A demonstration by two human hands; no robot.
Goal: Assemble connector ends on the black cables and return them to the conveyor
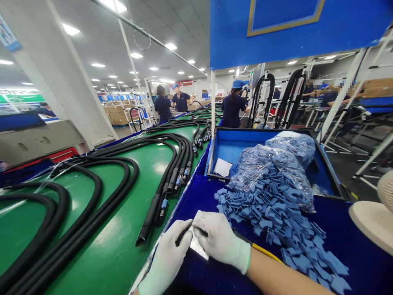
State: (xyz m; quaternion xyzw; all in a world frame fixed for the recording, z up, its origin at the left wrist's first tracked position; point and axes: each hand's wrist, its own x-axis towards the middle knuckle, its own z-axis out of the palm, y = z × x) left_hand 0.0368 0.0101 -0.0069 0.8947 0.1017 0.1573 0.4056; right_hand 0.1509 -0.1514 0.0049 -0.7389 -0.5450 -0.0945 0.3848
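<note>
My left hand [172,250] and my right hand [215,235], both in white gloves, meet at the fingertips over the dark blue tabletop [196,275]. The fingers of each are pinched, and whatever is between them is hidden. Beneath them shows a flat, shiny whitish piece [199,248], whose material I cannot make out. To the right of my right hand spreads a heap of small blue plastic clips [273,205], spilling from a clear plastic bag [260,157]. A yellow and black cord or tool handle [265,252] lies behind my right wrist.
Black corrugated hoses [101,192] with blue-tipped ends lie on the green conveyor [119,229] at left. A blue bin [227,141] holds bags and white paper [222,167]. At right is a beige round object [371,221]. Co-workers [232,107] stand farther back.
</note>
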